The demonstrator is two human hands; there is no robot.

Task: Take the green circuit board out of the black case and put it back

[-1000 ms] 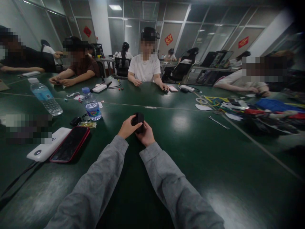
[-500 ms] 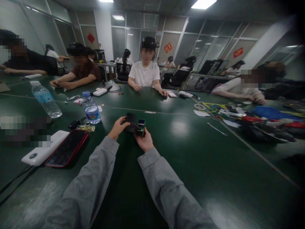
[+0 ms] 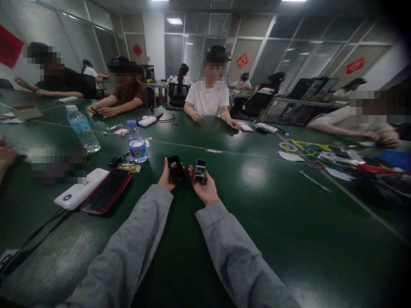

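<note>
Over the middle of the dark green table [image 3: 257,214], my left hand [image 3: 166,179] grips a small black rectangular plastic case [image 3: 176,170], which has an opening near its top. My right hand [image 3: 210,188] holds a green circuit board [image 3: 200,171] with a small screen at its upper end and dark parts below. Case and board are side by side, with a narrow gap between them. The fingers of my right hand curl around the board's sides. Part of my left fingers is hidden behind the case.
Left of my arms lie a red-edged phone [image 3: 107,191], a white power bank [image 3: 81,188] and two water bottles [image 3: 137,143] [image 3: 84,128]. To the right are a wrench [image 3: 314,181] and a heap of cables [image 3: 321,152]. A person in white [image 3: 208,98] sits opposite.
My left hand has turned the black case so that its opening shows. The circuit board now faces me more squarely. The whole view has shifted, with things appearing further right.
</note>
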